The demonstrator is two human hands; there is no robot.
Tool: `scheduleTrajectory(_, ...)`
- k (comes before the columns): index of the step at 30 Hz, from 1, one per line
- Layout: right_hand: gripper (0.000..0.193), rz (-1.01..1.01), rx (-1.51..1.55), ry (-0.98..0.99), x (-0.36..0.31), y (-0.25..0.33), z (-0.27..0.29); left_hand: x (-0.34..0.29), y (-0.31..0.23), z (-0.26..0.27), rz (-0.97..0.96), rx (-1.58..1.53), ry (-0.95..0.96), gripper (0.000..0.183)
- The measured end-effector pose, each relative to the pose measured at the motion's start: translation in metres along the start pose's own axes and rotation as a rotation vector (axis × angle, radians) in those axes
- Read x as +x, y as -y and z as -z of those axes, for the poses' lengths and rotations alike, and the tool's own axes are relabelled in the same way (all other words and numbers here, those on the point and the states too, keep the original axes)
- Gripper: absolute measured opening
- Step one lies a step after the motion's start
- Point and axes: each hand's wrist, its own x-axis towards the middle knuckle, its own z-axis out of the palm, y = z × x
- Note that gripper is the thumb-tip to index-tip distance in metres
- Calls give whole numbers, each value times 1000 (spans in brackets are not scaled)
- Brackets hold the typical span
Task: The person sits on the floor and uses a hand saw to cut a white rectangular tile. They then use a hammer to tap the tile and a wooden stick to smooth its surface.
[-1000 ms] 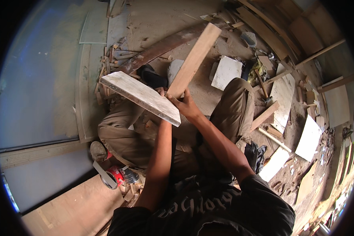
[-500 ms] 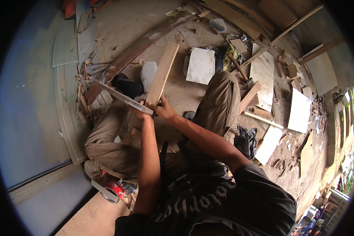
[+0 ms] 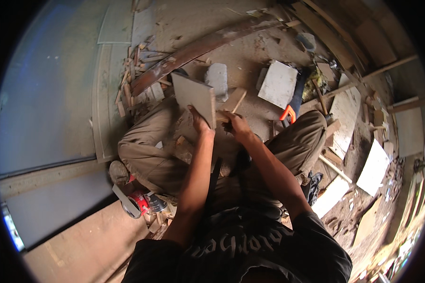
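My left hand point(image 3: 201, 121) grips the lower part of a thin rectangular board point(image 3: 191, 96), its pale broad face turned up toward me and its edge along the right side. Close by on the right, my right hand point(image 3: 239, 127) is closed round the near end of a wooden plank point(image 3: 233, 100), which looks foreshortened and slants away from me. Both pieces are held over my crossed legs. Whether they touch each other cannot be made out. Beyond them on the ground lies a pale, rounded block point(image 3: 216, 79).
A white slab point(image 3: 279, 84) lies ahead, beside a saw with an orange handle point(image 3: 288, 114). A hammer point(image 3: 321, 96) rests near my right knee. A long dark beam point(image 3: 203, 49) crosses the far ground. Wood scraps and a red can point(image 3: 139, 202) are at the left.
The board in my left hand has turned from edge-on to show its broad face. The plank in my right hand has tipped away and looks shorter. The whole view has shifted.
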Motion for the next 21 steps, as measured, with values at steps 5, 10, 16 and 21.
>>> scheduleTrajectory(5,35,39,-8,48,-5,14,-2,0,-11,-5,24,-107,-20,65)
scheduleTrajectory(10,41,156,-25,104,-6,18,-3,3,-25,6,124,-139,-21,57)
scheduleTrajectory(16,45,309,-179,88,-12,24,-19,2,-32,32,147,-304,313,10)
scheduleTrajectory(21,46,155,-59,57,-26,26,-35,0,-42,21,113,-283,303,22)
